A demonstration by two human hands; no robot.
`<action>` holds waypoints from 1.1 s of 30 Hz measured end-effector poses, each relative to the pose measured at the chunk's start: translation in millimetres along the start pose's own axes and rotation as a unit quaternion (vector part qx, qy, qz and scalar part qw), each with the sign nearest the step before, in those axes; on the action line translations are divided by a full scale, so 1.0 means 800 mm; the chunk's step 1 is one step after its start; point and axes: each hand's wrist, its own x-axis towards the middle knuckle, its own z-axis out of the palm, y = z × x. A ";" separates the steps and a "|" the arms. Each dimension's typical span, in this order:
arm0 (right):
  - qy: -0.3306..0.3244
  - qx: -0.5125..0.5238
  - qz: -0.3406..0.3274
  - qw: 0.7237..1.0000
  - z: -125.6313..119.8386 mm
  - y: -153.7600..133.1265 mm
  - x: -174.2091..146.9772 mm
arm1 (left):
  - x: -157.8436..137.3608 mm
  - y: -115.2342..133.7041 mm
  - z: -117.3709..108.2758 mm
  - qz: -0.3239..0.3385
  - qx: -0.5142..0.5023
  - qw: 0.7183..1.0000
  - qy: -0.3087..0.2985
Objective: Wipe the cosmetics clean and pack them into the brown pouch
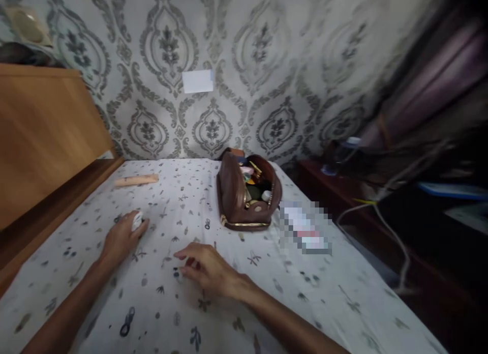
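My left hand is closed on a small white object, held between thumb and fingers just over the patterned sheet. Its kind is too blurred to tell. To the right, my right hand hovers low over the sheet, fingers bent and apart, with nothing in it. A brown zip pouch stands unzipped beyond my right hand, packed with several small items, among them a white round piece and something gold-coloured. Near the wooden board lies a flat, peach-coloured strip.
A wooden headboard-like panel borders the left side. Patterned wallpaper with a white card rises behind. A pixelated item lies right of the pouch. Beyond the right edge are a white cable and a dark red surface.
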 end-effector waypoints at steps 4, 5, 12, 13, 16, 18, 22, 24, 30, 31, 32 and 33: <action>0.054 0.021 0.028 0.998 0.020 0.021 0.010 | -0.021 0.057 0.007 0.106 -0.156 0.981 -0.040; 0.068 0.012 0.023 0.997 0.023 0.026 0.012 | -0.027 0.073 0.010 0.125 -0.177 0.975 -0.054; 0.171 -0.011 0.067 0.983 0.031 0.039 0.013 | -0.047 0.126 0.028 0.172 -0.201 0.962 -0.072; 0.173 -0.009 0.076 0.982 0.029 0.037 0.012 | -0.047 0.126 0.029 0.173 -0.197 0.962 -0.072; 0.167 -0.009 0.095 0.981 0.025 0.033 0.009 | -0.045 0.124 0.030 0.174 -0.187 0.964 -0.070; 0.164 -0.011 0.098 0.982 0.024 0.032 0.009 | -0.043 0.123 0.031 0.173 -0.194 0.963 -0.065; 0.175 -0.008 0.092 0.980 0.024 0.037 0.011 | -0.044 0.125 0.035 0.174 -0.221 0.958 -0.052; 0.192 -0.002 0.099 0.976 0.024 0.040 0.012 | -0.049 0.128 0.040 0.181 -0.228 0.956 -0.039; 0.211 0.003 0.086 0.974 0.022 0.044 0.013 | -0.057 0.132 0.057 0.193 -0.253 0.947 -0.046; 0.202 -0.006 0.080 0.976 0.022 0.044 0.013 | -0.056 0.132 0.058 0.189 -0.259 0.946 -0.052; 0.191 -0.017 0.076 0.979 0.022 0.045 0.014 | -0.054 0.131 0.059 0.184 -0.265 0.945 -0.058; 0.178 -0.027 0.075 0.981 0.022 0.045 0.014 | -0.052 0.131 0.059 0.175 -0.273 0.944 -0.067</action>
